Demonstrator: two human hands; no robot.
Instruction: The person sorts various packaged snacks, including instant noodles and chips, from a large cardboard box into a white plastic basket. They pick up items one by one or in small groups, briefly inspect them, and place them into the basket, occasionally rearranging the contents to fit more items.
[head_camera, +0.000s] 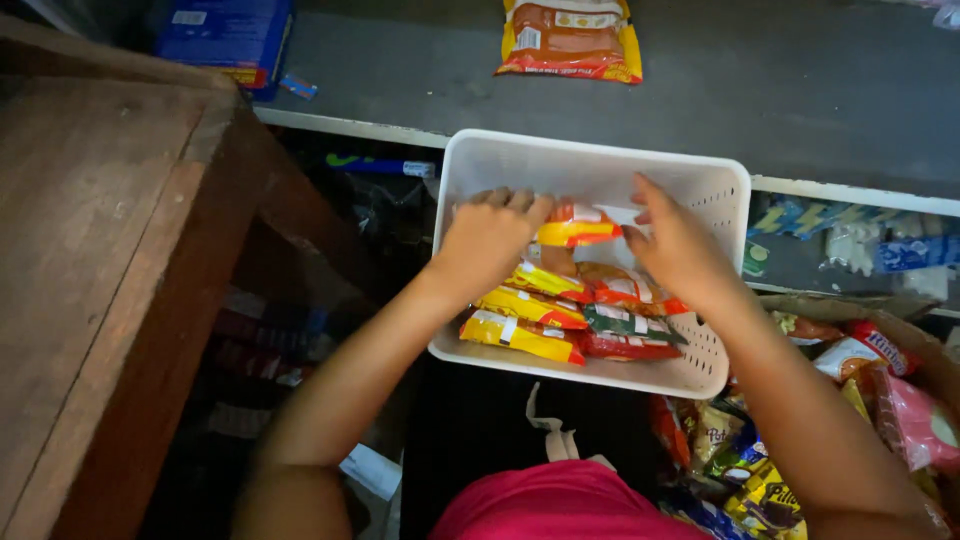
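A: What are the hands doing?

B: The left hand (490, 232) is curled, knuckles up, fingers closed on the left end of a yellow and orange snack packet (578, 228). The right hand (678, 245) touches the packet's right end with fingers half spread; whether it truly grips, I cannot tell.

A: And where is that packet?

B: Inside the white basket (720, 190), about mid-way, held above the packets already there.

A: How full is the basket?

B: Judging by the look, roughly half. A row of yellow packets (525, 320) lies along the near left side, red and green ones (630, 325) beside them toward the near right corner. The far part by the back rim shows bare white.

A: Anything left outside?

B: To the right, a cardboard box of mixed snack packs (850, 400) looks well stocked, and one large pack (570, 40) lies on the grey shelf (800, 90) beyond the basket's far edge.
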